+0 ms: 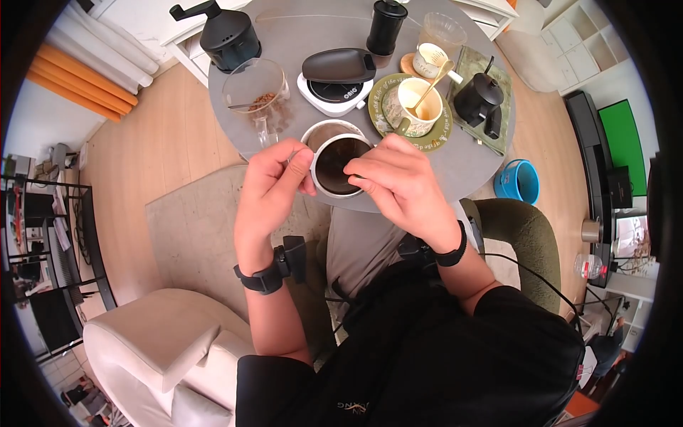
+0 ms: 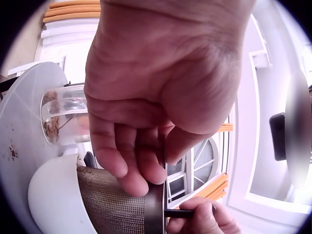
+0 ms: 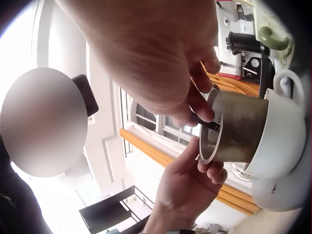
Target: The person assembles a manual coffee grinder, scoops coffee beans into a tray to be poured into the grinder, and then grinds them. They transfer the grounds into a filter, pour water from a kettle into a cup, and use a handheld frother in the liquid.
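In the head view both hands are at a metal mesh filter (image 1: 329, 165) with a dark inside, held near the table's front edge. My left hand (image 1: 274, 178) grips the filter's rim between thumb and fingers. My right hand (image 1: 405, 181) pinches a thin black stick (image 2: 180, 213), whose other end reaches over the rim into the filter. In the right wrist view the stick's tip shows against the mesh inside. The filter's lower part sits in the mouth of a white cup (image 3: 285, 131) with a loop handle.
Behind the hands stand a glass mug (image 1: 249, 89) with brown bits and a spoon, a white scale (image 1: 334, 99), and a patterned cup (image 1: 410, 114) on a green saucer (image 1: 440, 135). A black kettle (image 1: 478, 98), black grinder (image 1: 228, 39) and black canister (image 1: 386, 28) stand further around the table.
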Demonstrator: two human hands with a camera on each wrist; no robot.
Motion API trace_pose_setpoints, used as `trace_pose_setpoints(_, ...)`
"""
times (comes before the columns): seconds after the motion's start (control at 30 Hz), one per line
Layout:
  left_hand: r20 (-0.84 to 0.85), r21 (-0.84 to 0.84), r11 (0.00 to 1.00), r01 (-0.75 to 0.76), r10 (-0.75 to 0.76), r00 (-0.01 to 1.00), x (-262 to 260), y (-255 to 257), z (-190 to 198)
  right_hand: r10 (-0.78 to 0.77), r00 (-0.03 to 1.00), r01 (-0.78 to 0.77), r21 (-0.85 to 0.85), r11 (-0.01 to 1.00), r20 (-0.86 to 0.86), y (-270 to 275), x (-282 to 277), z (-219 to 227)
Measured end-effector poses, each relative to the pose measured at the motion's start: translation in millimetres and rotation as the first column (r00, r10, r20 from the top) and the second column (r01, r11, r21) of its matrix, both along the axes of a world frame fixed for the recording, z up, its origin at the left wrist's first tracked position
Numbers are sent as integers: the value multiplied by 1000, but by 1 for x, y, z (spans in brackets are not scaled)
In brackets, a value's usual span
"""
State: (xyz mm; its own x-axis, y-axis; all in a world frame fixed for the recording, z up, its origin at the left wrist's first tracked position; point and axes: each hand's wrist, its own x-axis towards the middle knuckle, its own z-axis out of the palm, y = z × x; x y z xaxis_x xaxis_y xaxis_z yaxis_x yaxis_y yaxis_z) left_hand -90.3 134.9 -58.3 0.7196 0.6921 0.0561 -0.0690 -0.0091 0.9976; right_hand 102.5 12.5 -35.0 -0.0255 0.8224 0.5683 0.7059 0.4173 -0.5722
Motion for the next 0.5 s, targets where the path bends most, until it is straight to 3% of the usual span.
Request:
trace_pose_setpoints(0.17,-7,13,1000,-13,13,1000,-1,0,2,-207,974,203,53,978,94,-2,2,3)
trace_pose_setpoints(0.3,24,3,1000,-19,19,1000,1,-1,2,-147,984,149,-5,989,99,-4,1,7)
trace_pose_setpoints(0.37,20,5,1000,-13,13,1000,2,-1,-1,-20,1000,20,-10,1000,3,-2,-3,5)
trace_pose_setpoints(0.5,8,5,1000,-9,9,1000,0,0,-2,-96,995,94,53,994,26,1,-3,1)
